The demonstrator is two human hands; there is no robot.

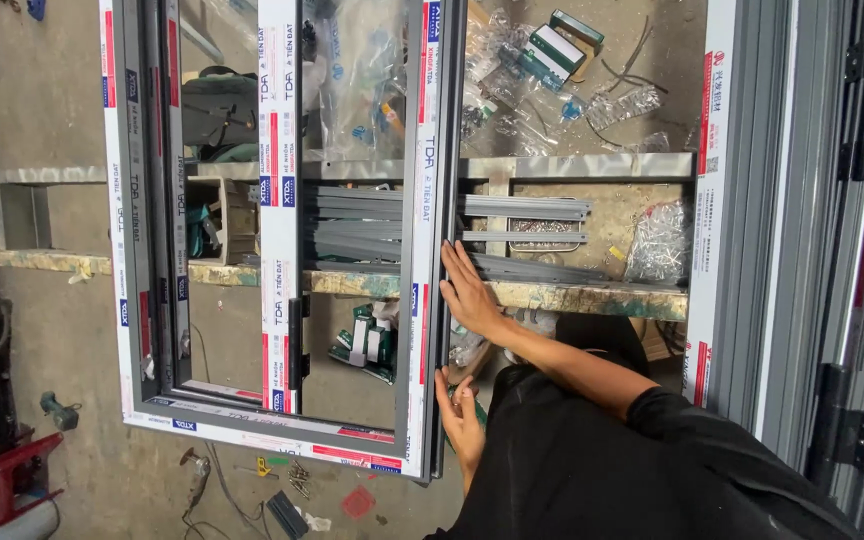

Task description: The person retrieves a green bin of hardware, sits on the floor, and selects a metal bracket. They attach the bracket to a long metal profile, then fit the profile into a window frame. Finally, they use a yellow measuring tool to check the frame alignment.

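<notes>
Both hands sit on the frame's right edge: I see my left hand cupped loosely low on the window frame, my right hand flat and open higher up. That stile's long axis runs away from me, over the workbench with grey bars beyond.

Person seen from above by the head camera. Two bare hands show, the left hand and the right hand; neither wears a glove, ring, or watch. The right forearm is uncovered to above the elbow, where a short black sleeve begins. The torso is covered by a loose black garment, plain, of soft matte cloth with gentle folds and no visible pattern, buttons, or seams. The left forearm is mostly hidden behind this cloth.
</notes>
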